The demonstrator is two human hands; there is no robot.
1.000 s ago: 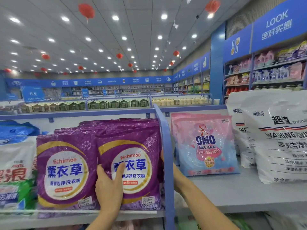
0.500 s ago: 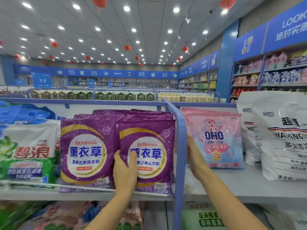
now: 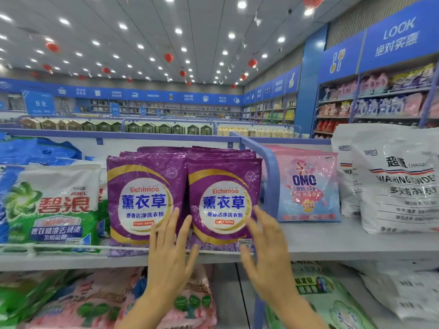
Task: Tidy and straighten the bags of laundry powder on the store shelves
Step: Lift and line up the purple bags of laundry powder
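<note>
Two rows of purple Eichimoo laundry powder bags stand upright on the shelf, a left bag [image 3: 145, 198] and a right bag [image 3: 224, 200] in front. My left hand [image 3: 169, 252] is spread with straight fingers in front of the seam between them, low down. My right hand [image 3: 266, 248], blurred, is spread in front of the right bag's lower right corner, holding nothing. Whether either hand touches the bags I cannot tell. A pink OMO bag [image 3: 307, 186] stands right of the blue divider [image 3: 269, 176].
A green and white Ariel bag [image 3: 53, 203] stands at the left, large white washing powder bags [image 3: 399, 179] at the right. A thin rail [image 3: 47, 246] runs along the shelf's front edge. More bags lie on the shelf below [image 3: 95, 300]. Aisles and wall shelves lie beyond.
My right hand came out from behind the divider and now is spread in front of the right purple bag. My left hand let go of that bag and drew back, fingers spread.
</note>
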